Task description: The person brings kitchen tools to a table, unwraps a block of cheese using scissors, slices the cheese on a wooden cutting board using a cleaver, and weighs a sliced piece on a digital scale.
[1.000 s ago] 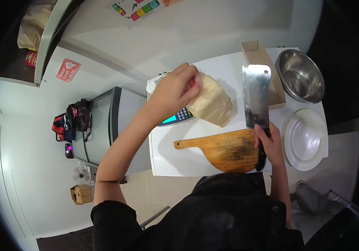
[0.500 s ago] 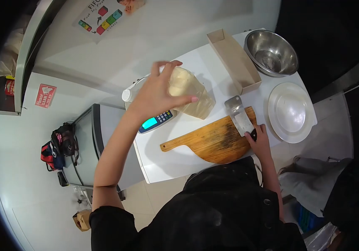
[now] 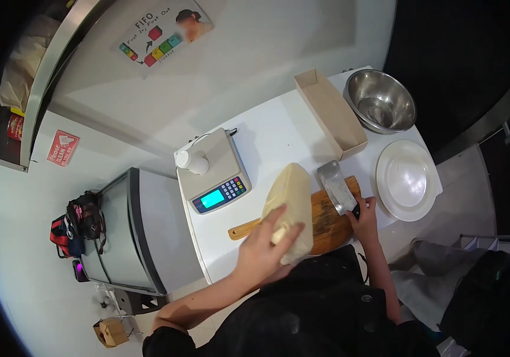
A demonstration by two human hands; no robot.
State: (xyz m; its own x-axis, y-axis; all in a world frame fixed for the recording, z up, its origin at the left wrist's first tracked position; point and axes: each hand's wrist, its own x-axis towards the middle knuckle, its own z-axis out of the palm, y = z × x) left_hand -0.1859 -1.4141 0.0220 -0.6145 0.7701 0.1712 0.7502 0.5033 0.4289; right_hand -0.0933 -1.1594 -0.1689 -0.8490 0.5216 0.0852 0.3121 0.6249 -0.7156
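At the near edge of a white tabletop (image 3: 274, 138), a brown paddle-shaped wooden board (image 3: 327, 231) lies partly beneath a tilted, plastic-wrapped pale-yellow block (image 3: 291, 193), seemingly being positioned, which calls for fingers clear of the silvery rectangular cleaver (image 3: 336, 188). Left hand (image 3: 265, 247), fingers spread, grips the block; right hand (image 3: 364, 221) pinches the black handle (image 3: 357, 210).

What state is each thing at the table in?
Wooden board: flat, darkened in patches.
Pale block: tilted, held in the left hand.
Cleaver: held in the right hand, blade over the wooden board.
Scale: display lit.
White container: on the scale.
Carton: open-topped.
Steel bowl: upright, open.
White plate: flat.
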